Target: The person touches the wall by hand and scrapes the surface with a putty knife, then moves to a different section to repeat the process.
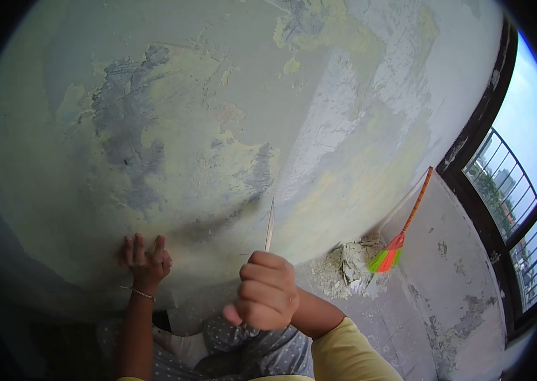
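My right hand [267, 292] is wrapped round the handle of a scraper [270, 227]. Its thin metal blade points up toward the wall and is seen nearly edge-on, so its full width is hidden. The fist covers most of the handle. Against the lower part of the wall [217, 184] rests my left hand [145, 259], fingers apart, holding nothing. The wall shows grey bare patches and pale yellowish layers with peeled edges, mostly above both hands.
A broom [386, 257] with orange and green bristles leans in the corner at the right. Beside it, a heap of scraped flakes [351, 263] lies on the floor. A dark-framed window [503, 190] with a railing outside stands at far right. My bent legs [249, 352] are below.
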Available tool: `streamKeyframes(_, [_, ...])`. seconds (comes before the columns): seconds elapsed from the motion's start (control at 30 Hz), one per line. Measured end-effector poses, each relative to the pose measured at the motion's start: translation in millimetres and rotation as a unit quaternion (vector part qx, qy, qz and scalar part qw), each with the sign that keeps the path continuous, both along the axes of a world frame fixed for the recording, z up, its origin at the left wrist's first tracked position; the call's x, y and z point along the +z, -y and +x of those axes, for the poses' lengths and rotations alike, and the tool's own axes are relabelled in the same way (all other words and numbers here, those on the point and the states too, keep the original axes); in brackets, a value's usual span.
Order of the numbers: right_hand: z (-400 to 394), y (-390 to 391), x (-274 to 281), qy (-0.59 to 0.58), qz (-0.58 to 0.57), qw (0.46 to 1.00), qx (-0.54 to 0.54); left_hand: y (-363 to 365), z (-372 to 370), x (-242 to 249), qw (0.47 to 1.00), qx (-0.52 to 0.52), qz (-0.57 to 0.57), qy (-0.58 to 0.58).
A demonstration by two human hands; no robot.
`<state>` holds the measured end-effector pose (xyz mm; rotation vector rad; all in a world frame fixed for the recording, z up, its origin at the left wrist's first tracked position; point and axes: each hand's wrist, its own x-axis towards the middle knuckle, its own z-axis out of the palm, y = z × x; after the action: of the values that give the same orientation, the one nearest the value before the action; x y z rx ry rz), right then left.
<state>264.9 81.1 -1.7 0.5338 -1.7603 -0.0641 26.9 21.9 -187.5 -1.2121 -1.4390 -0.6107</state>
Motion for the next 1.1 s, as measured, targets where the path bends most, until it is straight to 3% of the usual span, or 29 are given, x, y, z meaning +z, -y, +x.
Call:
streamKeyframes(0.07, [-9, -36, -4, -0.023, -0.015, 0.995, -0.097, 1, 1, -1, 1.0, -0.015, -0.006, 0.013])
streamKeyframes(0.1, [-9, -34, -2, -0.022, -0.011, 0.995, -0.095, -1, 1, -1, 0.999, -0.025, -0.003, 0.026])
streamKeyframes(0.2, [2, -19, 6, -0.029, -0.131, 0.981, -0.142, -1, 1, 5, 1.0, -0.012, 0.017, 0.005])
streamKeyframes(0.27, [10, -6, 13, -0.129, -0.21, 0.966, -0.083, -3, 1, 7, 0.999, -0.005, 0.031, 0.016])
streamKeyframes(0.33, [16, -1, 21, -0.107, -0.205, 0.972, -0.038, -2, 3, 6, 0.999, -0.007, 0.038, 0.027])
streamKeyframes(0.4, [7, -5, 29, -0.188, -0.2, 0.958, 0.086, -3, 1, 5, 0.999, -0.016, 0.041, 0.023])
streamKeyframes(0.43, [3, -15, 27, -0.212, -0.297, 0.93, 0.041, -3, 1, 6, 0.999, -0.016, 0.043, 0.026])
streamKeyframes(0.6, [6, -12, 64, -0.336, -0.423, 0.841, 0.021, -3, 3, 7, 0.998, 0.001, 0.054, 0.023])
streamKeyframes(0.77, [19, 14, 82, -0.397, -0.373, 0.838, 0.042, 0, 3, 10, 0.998, -0.004, 0.057, 0.03])
streamKeyframes(0.9, [-11, -32, 86, -0.358, -0.452, 0.817, 0.011, -3, 3, 8, 0.997, 0.006, 0.067, 0.027])
streamKeyframes(1.03, [-3, -27, 108, -0.352, -0.503, 0.788, 0.043, -2, 3, 7, 0.997, -0.002, 0.064, 0.037])
streamKeyframes(1.1, [7, -11, 120, -0.37, -0.474, 0.798, 0.034, -4, 2, 6, 0.997, -0.001, 0.064, 0.037])
